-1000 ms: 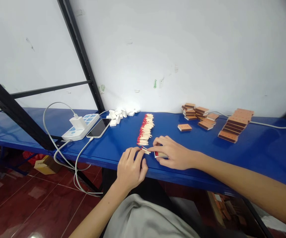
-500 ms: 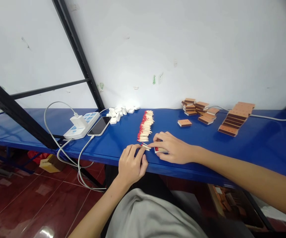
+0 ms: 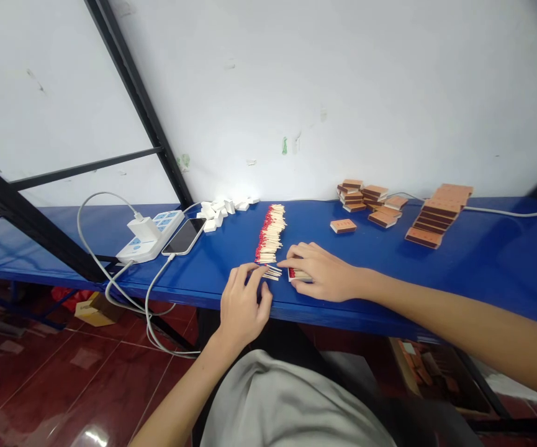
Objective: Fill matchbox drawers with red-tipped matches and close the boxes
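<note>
I count one match row [image 3: 272, 233], its sticks [image 3: 275, 243] beyond counting. Left of that row: one phone [image 3: 184, 237], one power strip [image 3: 166, 225], one charger [image 3: 144, 230]. Right of it: one lone matchbox [image 3: 343, 226], one loose matchbox heap [image 3: 374, 197], one slanted matchbox stack [image 3: 439, 215] and, nearer me, one match tray [image 3: 289, 278].

The single view looks from the wearer's head, forward and down past a grey shirt [image 3: 287, 403], across the blue bench [image 3: 365, 261] to the white wall [image 3: 365, 93], with both hands [image 3: 244, 304] near, just below centre.
</note>
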The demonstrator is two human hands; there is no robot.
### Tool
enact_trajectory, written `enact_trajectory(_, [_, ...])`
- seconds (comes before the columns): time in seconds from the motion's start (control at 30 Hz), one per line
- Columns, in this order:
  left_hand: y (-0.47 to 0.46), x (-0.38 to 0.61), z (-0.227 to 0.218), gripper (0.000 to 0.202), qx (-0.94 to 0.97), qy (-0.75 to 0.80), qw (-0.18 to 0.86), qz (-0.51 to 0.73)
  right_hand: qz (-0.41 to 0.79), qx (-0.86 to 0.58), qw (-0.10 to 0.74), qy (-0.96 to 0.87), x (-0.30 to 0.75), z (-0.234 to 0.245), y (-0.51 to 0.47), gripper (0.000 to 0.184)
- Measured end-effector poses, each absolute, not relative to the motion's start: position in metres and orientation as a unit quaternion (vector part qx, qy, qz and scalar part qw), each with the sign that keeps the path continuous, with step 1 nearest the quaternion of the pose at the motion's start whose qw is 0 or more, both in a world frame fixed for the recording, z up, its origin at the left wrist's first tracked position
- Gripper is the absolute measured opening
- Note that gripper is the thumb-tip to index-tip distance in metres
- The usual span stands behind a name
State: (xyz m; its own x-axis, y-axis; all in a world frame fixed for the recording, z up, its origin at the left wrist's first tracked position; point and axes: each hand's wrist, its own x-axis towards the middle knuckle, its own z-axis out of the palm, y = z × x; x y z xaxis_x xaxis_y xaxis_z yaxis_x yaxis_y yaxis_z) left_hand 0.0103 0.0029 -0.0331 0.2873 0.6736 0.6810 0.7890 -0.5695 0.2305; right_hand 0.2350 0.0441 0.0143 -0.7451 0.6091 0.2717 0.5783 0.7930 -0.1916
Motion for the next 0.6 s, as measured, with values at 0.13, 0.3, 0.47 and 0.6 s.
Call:
enact_trajectory(0.13, [0.006,0.001,-0.013,0.028,-0.816,-0.466,-0.023,-0.341,0.052,-0.314,0.158,-0.935,0.235,0.014,0.044,0.035])
enact_trajectory(0.3, [0.018,-0.008,0.003,0.032,-0.852,-0.443,-0.082,-0.266,0.057,-0.303,0.163,-0.937,0.235,0.013,0.045,0.034])
enact_trajectory(0.47, [0.023,-0.007,0.001,0.032,-0.857,-0.438,-0.08,-0.26,0.064,-0.285,0.161,-0.943,0.236,0.012,0.046,0.038])
enact_trajectory(0.6, [0.023,-0.006,0.001,0.027,-0.846,-0.448,-0.094,-0.273,0.079,-0.3,0.172,-0.935,0.235,0.013,0.045,0.045])
